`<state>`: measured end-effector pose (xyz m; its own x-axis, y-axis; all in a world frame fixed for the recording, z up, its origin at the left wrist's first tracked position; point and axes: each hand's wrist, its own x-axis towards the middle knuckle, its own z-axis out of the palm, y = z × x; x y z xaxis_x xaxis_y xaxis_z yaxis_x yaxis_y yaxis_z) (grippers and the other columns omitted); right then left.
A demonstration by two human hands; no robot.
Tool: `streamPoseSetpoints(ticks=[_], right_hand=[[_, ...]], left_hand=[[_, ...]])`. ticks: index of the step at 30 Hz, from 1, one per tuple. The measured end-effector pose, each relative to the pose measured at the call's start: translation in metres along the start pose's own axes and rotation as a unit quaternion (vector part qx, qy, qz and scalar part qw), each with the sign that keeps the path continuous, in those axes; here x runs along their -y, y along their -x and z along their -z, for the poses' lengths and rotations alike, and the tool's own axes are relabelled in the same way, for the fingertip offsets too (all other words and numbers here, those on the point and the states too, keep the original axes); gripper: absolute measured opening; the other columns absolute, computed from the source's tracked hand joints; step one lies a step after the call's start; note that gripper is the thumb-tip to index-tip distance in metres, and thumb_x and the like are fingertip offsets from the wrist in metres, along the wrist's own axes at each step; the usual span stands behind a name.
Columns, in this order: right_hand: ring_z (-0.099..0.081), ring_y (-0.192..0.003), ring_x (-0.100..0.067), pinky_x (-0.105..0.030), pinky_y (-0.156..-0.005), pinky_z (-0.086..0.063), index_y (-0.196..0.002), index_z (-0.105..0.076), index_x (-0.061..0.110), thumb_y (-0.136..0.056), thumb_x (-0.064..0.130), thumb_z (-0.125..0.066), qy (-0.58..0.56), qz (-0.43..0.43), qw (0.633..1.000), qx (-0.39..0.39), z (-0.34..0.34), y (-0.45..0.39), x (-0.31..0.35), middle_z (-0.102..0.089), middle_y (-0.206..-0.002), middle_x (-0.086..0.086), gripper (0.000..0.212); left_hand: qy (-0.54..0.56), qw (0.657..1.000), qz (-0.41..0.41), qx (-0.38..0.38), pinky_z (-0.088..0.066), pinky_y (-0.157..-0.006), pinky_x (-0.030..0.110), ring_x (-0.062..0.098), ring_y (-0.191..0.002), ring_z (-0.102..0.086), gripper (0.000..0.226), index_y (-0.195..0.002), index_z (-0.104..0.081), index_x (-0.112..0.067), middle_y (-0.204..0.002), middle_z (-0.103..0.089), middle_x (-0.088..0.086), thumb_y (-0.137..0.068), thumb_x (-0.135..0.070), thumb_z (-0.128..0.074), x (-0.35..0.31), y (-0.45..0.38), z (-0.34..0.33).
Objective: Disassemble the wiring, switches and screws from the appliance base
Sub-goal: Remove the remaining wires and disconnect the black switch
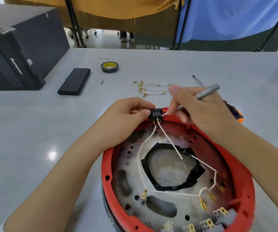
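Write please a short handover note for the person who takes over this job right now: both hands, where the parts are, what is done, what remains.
Left hand pinches the black switch at the far rim of the red base.
Right hand holds a grey tool, its tip at the switch terminals.
Done: a few removed wires lie on the table behind the base.
Left: the switch, its two white wires, the wiring harness and the connectors along the near rim.

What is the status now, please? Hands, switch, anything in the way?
Left hand pinches black switch at red base rim. Right hand holds metal tool, tip at switch terminal. Two white wires still plugged in. Nothing blocking.
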<state>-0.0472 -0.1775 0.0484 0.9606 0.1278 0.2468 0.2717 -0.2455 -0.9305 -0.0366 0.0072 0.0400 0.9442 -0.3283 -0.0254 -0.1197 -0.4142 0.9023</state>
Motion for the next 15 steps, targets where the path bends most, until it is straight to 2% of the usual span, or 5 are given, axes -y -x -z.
streamPoseSetpoints(ticks=[3,7,15], right_hand=[[-0.04,-0.038,-0.006,-0.013,-0.042,-0.031,-0.066,-0.065,0.016,-0.093,0.042,-0.055,0.058,-0.008,0.998,0.014,-0.0025,-0.0026,-0.0047,-0.049,-0.043,0.004,0.039],[-0.041,-0.033,-0.006,-0.011,-0.038,-0.03,-0.066,-0.046,0.021,-0.093,0.044,-0.056,0.108,-0.002,0.994,0.004,-0.0035,-0.001,-0.0065,-0.056,-0.046,0.001,0.037],[-0.042,-0.031,-0.006,-0.012,-0.036,-0.033,-0.066,-0.045,0.014,-0.093,0.04,-0.058,0.124,0.014,0.992,-0.012,-0.0062,0.0011,-0.0028,-0.055,-0.041,0.003,0.04]], left_hand=[[0.003,1.0,0.001,0.001,-0.05,-0.095,0.031,0.009,-0.093,-0.068,0.018,-0.105,-0.069,-0.029,-0.097,-0.072,-0.007,-0.094,-0.022,-0.056,-0.0006,-0.0003,-0.0005],[0.004,1.0,-0.001,0.0,-0.05,-0.096,0.037,0.015,-0.095,-0.067,0.018,-0.104,-0.069,-0.03,-0.097,-0.073,-0.005,-0.095,-0.022,-0.056,-0.0005,-0.0003,0.0001],[-0.002,1.0,-0.009,-0.004,-0.05,-0.095,0.035,0.014,-0.093,-0.067,0.018,-0.102,-0.069,-0.032,-0.095,-0.073,-0.007,-0.095,-0.022,-0.056,0.0006,-0.0002,-0.0007]])
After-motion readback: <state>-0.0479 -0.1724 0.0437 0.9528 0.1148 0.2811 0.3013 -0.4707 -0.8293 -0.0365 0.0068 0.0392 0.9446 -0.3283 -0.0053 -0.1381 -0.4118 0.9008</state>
